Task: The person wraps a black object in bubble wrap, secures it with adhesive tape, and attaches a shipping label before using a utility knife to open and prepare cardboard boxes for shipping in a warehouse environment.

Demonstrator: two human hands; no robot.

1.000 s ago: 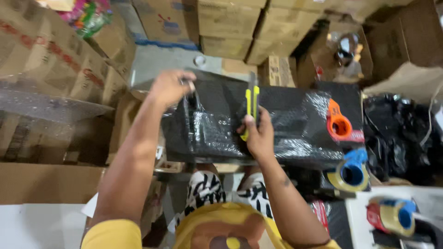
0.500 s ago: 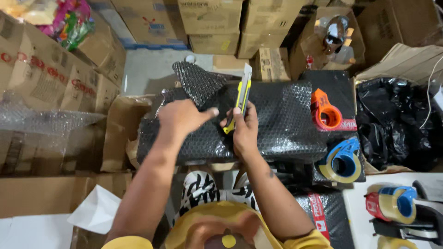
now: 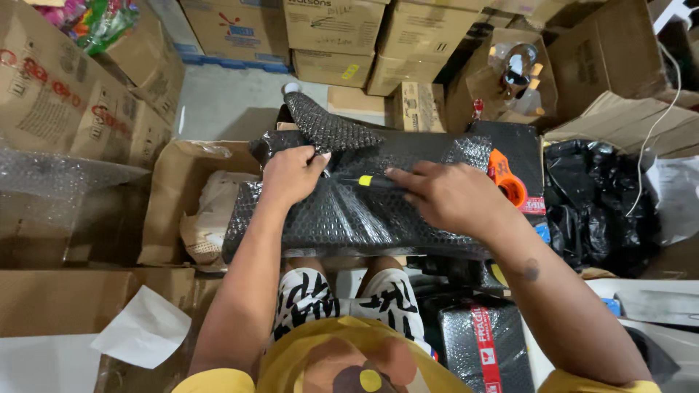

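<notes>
Lap: the long parcel wrapped in black bubble wrap (image 3: 349, 218) lies across my knees at the centre of the frame, above my black-and-white patterned shorts (image 3: 342, 306).
Left hand (image 3: 290, 175): fingers curled down on the wrap at the parcel's upper left edge, pinching and pressing the loose plastic flat.
Right hand (image 3: 451, 198): fingers closed around the yellow-and-black utility knife (image 3: 375, 182), which lies nearly level and points left toward my left hand.
Doing it well: I judge the blade should run shallow and away from my left fingers, with the wrap held taut so it parts cleanly.
Right of the parcel: orange tape dispenser (image 3: 507, 182), just beside my right hand.
Beyond: a loose flap of black bubble wrap (image 3: 324, 124) sticks up past the parcel.
Far: stacked brown cardboard boxes (image 3: 335, 33) along the top of the frame.
</notes>
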